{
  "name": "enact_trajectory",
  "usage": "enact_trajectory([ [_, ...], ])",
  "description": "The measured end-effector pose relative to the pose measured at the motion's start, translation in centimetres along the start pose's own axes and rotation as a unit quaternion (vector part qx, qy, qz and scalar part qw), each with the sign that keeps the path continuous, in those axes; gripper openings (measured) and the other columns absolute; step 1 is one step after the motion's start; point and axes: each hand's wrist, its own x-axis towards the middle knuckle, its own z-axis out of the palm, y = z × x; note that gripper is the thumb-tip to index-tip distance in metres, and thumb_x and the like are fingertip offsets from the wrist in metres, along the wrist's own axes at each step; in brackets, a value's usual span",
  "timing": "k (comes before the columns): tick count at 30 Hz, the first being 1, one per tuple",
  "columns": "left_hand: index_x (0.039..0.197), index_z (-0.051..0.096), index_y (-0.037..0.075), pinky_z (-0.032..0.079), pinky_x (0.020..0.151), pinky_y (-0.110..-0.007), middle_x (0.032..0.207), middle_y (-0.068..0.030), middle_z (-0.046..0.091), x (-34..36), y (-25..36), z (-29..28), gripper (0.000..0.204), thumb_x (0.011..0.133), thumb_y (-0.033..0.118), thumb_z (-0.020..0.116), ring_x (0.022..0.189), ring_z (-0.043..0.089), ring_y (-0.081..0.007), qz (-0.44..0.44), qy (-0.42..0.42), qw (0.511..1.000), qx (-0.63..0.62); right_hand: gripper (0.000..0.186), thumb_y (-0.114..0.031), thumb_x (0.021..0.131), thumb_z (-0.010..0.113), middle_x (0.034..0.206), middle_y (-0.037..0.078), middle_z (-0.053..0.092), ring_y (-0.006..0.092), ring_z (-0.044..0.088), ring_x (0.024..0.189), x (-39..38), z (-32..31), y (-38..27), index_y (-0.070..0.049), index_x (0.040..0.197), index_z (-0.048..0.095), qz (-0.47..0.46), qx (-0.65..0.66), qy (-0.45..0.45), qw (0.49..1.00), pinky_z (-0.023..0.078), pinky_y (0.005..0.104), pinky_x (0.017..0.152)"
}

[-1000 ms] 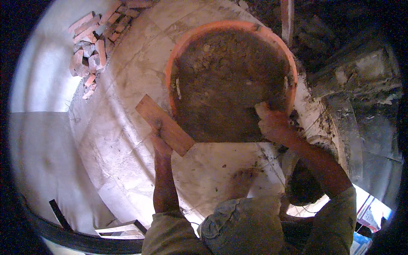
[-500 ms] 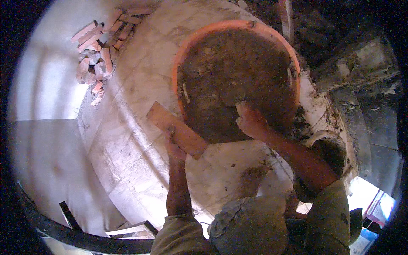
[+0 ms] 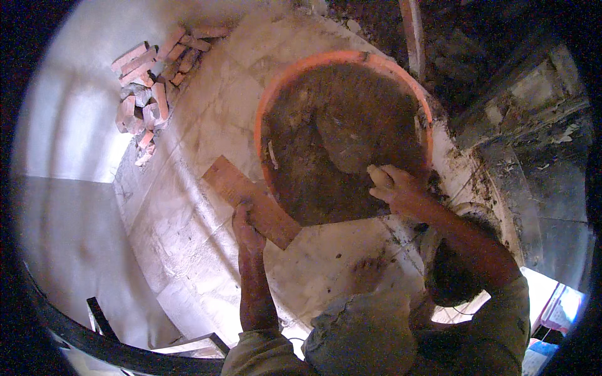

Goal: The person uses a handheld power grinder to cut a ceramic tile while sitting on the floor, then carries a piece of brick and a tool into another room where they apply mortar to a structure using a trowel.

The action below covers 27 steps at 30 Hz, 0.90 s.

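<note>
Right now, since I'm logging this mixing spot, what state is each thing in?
Orange tub: upright on the pale floor, filled with brown mortar.
Trowel: blade down in the mortar.
Right hand: closed on the trowel's handle.
Flat brick: lying against the tub's rim.
Left hand: resting on the flat brick.
Brick pile: loose, jumbled heap by the wall.

Tool blade in right hand [image 3: 396, 188] buried in mortar [image 3: 338, 144].
</note>
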Motion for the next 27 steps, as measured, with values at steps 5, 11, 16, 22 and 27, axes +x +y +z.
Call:
enact_trajectory([
  [5, 0.117, 0.054, -0.002, 0.050, 0.087, -0.037, 0.108, -0.0118, 0.061, 0.8, -0.4, 1.9, 0.037, 0.087, 0.019, 0.050, 0.100, 0.061, -0.0240, -0.050, 0.010, 0.998, -0.026, 0.041, -0.026, 0.086, 0.067, 0.079, 0.006, 0.056, 0.0110, 0.051, 0.054, -3.2, -3.5, -2.6, -0.003, 0.118, 0.053, -0.130, 0.006, 0.023, 0.991, 0.044, 0.0286, 0.046],
  [11, 0.115, 0.055, 0.001, 0.052, 0.084, -0.037, 0.105, -0.0087, 0.062, 1.2, -1.7, 6.1, 0.035, 0.084, 0.017, 0.055, 0.096, 0.062, -0.0215, -0.100, -0.037, 0.994, -0.034, 0.037, -0.027, 0.088, 0.065, 0.088, 0.007, 0.055, 0.0120, 0.050, 0.060, -5.7, -6.4, -1.5, -0.002, 0.113, 0.054, -0.016, 0.017, -0.028, 0.999, 0.043, 0.0310, 0.051],
  [16, 0.113, 0.057, 0.002, 0.053, 0.081, -0.036, 0.103, -0.0073, 0.062, 0.3, -1.4, 8.7, 0.033, 0.083, 0.017, 0.057, 0.092, 0.062, -0.0211, -0.108, -0.046, 0.993, 0.023, 0.037, -0.027, 0.086, 0.066, 0.089, 0.009, 0.057, 0.0191, 0.055, 0.075, -7.2, -8.2, 1.0, 0.000, 0.109, 0.054, -0.112, -0.017, 0.000, 0.994, 0.046, 0.0348, 0.068],
  [22, 0.110, 0.059, 0.004, 0.052, 0.078, -0.034, 0.098, -0.0048, 0.061, -0.4, -2.3, 9.7, 0.030, 0.083, 0.017, 0.058, 0.089, 0.062, -0.0193, -0.120, -0.055, 0.987, 0.086, 0.040, -0.026, 0.085, 0.068, 0.091, 0.011, 0.059, 0.0225, 0.058, 0.087, -9.6, -10.8, -2.0, 0.000, 0.111, 0.054, -0.022, 0.029, -0.047, 0.998, 0.048, 0.0372, 0.079],
  [27, 0.110, 0.059, 0.005, 0.050, 0.077, -0.033, 0.095, -0.0031, 0.060, -0.7, -3.4, 11.1, 0.032, 0.081, 0.020, 0.060, 0.088, 0.059, -0.0172, -0.118, -0.082, 0.988, 0.061, 0.026, -0.015, 0.085, 0.062, 0.068, 0.003, 0.053, 0.0115, 0.051, 0.055, -11.6, -12.1, -3.8, -0.003, 0.107, 0.052, 0.062, 0.069, -0.075, 0.993, 0.042, 0.0278, 0.047],
])
